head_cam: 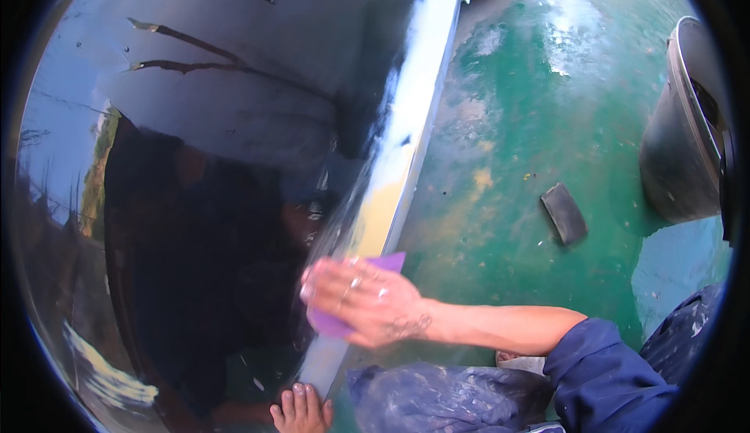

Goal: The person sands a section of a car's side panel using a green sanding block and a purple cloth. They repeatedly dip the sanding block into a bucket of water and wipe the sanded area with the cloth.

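Under my right hand point(363, 301) lies a purple sheet point(331, 323), likely sandpaper, pressed flat against the edge of a glossy black panel point(234, 210), which looks like vehicle bodywork. White and tan filler or primer point(381, 210) runs along that edge, with wet-looking streaks beside it. The right hand is slightly blurred. At the bottom, my left hand point(302, 411) rests its fingertips on the lower end of the same edge, with only the fingers in view.
A dark block point(564, 214) lies on the wet green floor point(515, 269). A dark bucket point(674, 151) stands at the right. My bent knee in stained blue trousers point(451, 395) is close to the panel. Scraped light patches point(111, 377) mark the panel's lower left.
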Tool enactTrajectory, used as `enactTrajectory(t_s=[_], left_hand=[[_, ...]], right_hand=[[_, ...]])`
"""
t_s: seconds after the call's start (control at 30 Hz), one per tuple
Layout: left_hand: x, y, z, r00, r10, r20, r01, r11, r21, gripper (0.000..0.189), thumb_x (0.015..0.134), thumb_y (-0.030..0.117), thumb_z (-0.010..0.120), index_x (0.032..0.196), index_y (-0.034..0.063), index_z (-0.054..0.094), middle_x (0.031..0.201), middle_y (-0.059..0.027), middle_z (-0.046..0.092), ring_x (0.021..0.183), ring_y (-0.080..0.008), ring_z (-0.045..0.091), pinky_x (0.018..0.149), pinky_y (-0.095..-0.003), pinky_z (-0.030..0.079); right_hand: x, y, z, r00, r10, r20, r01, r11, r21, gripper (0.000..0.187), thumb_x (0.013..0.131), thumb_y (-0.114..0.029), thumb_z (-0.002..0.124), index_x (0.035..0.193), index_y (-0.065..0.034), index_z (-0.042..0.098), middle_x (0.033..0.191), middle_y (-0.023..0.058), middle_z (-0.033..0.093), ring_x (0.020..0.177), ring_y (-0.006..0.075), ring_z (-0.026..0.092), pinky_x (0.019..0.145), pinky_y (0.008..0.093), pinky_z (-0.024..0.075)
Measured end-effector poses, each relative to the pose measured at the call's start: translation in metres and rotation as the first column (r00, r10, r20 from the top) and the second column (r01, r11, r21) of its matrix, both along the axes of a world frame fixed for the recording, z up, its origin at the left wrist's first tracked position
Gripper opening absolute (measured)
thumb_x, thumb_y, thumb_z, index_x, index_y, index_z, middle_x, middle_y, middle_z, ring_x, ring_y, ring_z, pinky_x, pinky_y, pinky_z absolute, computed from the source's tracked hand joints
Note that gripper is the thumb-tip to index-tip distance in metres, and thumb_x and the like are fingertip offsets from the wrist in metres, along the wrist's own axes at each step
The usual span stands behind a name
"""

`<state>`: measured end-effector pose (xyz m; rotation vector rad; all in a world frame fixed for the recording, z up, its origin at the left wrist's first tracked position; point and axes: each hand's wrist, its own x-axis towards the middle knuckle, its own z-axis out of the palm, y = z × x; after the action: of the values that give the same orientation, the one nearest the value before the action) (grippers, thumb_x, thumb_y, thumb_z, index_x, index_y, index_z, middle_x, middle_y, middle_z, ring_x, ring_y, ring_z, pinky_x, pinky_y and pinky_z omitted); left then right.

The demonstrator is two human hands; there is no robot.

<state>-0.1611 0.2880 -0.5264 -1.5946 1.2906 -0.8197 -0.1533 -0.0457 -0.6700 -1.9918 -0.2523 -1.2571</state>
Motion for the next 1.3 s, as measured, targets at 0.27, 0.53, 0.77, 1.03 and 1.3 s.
enactTrajectory(t_s=[0.27,0.53,0.77,1.03,1.3], left_hand=[[0.000,0.000,0.001,1.000,0.021,-0.006,-0.021,1.000,0.020,0.055,0.103,0.055,0.055,0.138,0.0164,0.072,0.147,-0.0057,0.066,0.142,-0.0287,0.055,0.125,-0.0571,0.022],[-0.007,-0.001,0.005,0.998,0.063,0.010,-0.064,0.997,0.036,0.054,0.103,0.054,0.056,0.139,0.0160,0.071,0.148,-0.0063,0.065,0.143,-0.0290,0.054,0.125,-0.0569,0.023],[-0.007,-0.012,0.009,1.000,0.005,0.030,-0.007,0.999,0.038,0.054,0.102,0.052,0.060,0.139,0.0139,0.071,0.147,-0.0080,0.066,0.142,-0.0309,0.056,0.125,-0.0558,0.024],[-0.015,-0.022,0.013,0.997,0.064,0.047,-0.068,0.995,0.079,0.054,0.102,0.050,0.061,0.139,0.0127,0.071,0.145,-0.0098,0.067,0.139,-0.0319,0.057,0.122,-0.0565,0.028],[-0.019,-0.022,0.016,0.991,0.126,0.036,-0.129,0.987,0.091,0.052,0.102,0.048,0.061,0.139,0.0114,0.071,0.144,-0.0105,0.067,0.137,-0.0326,0.058,0.117,-0.0570,0.032]], right_hand=[[-0.008,0.034,0.026,0.983,-0.126,-0.130,0.160,0.940,0.301,0.088,0.089,-0.032,0.074,0.157,0.0114,0.039,0.167,0.0329,0.035,0.160,0.0482,0.028,0.128,0.0569,0.0288],[0.009,0.010,0.061,0.949,-0.300,-0.096,0.309,0.832,0.460,0.091,0.089,-0.034,0.076,0.157,0.0125,0.037,0.164,0.0387,0.034,0.156,0.0532,0.032,0.125,0.0599,0.0321],[0.019,-0.046,0.042,0.941,-0.337,0.020,0.307,0.880,0.362,0.097,0.091,-0.034,0.076,0.162,0.0114,0.028,0.171,0.0352,0.024,0.161,0.0487,0.022,0.129,0.0565,0.0264],[0.009,-0.011,0.036,0.969,-0.237,-0.064,0.243,0.891,0.383,0.091,0.100,-0.038,0.065,0.164,0.0114,0.024,0.172,0.0344,0.020,0.162,0.0484,0.018,0.130,0.0567,0.0232],[0.034,-0.167,0.026,0.839,-0.516,-0.175,0.544,0.773,0.327,0.091,0.100,-0.037,0.063,0.165,0.0105,0.019,0.172,0.0359,0.018,0.162,0.0485,0.020,0.132,0.0544,0.0175]])
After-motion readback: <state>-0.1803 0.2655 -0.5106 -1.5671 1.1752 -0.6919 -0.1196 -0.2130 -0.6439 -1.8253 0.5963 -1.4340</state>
